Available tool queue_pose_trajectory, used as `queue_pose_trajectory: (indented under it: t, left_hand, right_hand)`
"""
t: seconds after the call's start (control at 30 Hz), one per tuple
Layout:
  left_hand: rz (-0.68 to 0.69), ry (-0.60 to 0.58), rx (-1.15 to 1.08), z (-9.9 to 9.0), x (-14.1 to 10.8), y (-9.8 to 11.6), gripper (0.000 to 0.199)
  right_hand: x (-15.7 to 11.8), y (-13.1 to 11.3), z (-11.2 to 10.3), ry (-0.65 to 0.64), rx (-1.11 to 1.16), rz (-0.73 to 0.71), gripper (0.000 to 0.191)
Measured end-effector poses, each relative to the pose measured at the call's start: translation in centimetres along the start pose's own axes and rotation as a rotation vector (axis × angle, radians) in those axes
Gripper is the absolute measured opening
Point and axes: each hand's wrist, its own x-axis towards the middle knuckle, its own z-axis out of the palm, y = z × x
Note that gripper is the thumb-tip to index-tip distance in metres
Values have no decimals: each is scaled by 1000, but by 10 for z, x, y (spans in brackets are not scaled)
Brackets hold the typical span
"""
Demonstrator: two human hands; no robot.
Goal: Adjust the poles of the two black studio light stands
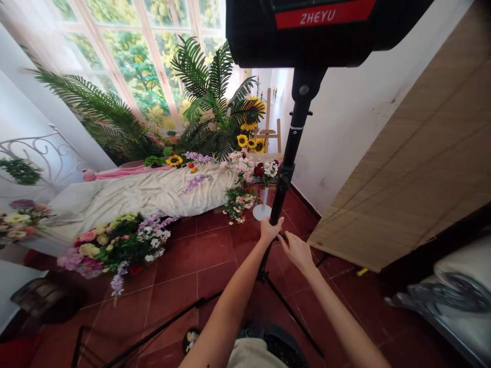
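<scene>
The left hand (pixel 269 231) is wrapped round the black pole (pixel 282 194), which stands up from the floor, and the right hand (pixel 298 250) is right by it; I can't tell if it grips anything. A big black box (pixel 307 48) sits on top and could make the pole tip or slide down and pinch fingers if the hold gets loose. There are bunched flowers (pixel 115 237), a creamy blanket (pixel 153 186), red floor tiles (pixel 180 255), a palm (pixel 217 94), a white wall (pixel 326 128) and a straw blind (pixel 406 153)
</scene>
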Motion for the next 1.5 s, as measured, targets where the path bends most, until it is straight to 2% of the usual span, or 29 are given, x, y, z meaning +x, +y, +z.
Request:
queue_pose_trajectory:
  t: [0.13,0.33,0.5,0.67,0.9,1.13,1.33,1.5]
  left_hand:
    - [-4,-1,2,1,1,0,41]
    - [-8,3,-12,2,2,-1,39]
    - [-7,1,-14,3,2,-2,37]
    - [-1,11,2,3,2,-3,37]
    - [-3,2,-17,3,2,-3,37]
    - [-9,10,-25,4,2,-3,36]
    - [-25,5,-45,3,1,-1,33]
    - [-10,-3,-56,4,1,-3,32]
  right_hand:
    - [5,2,-4,-82,-61,-19,44]
    - [9,8,-9,-105,-67,-95,46]
    - [14,11,-9,-139,-72,-98,47]
    - [17,16,-7,-156,-83,-134,49]
    - [16,19,-3,-164,55,-93,45]
    - [15,19,3,-140,33,-97,49]
    - [16,20,4,-167,183,-13,52]
    - [16,20,6,-218,479,60,56]
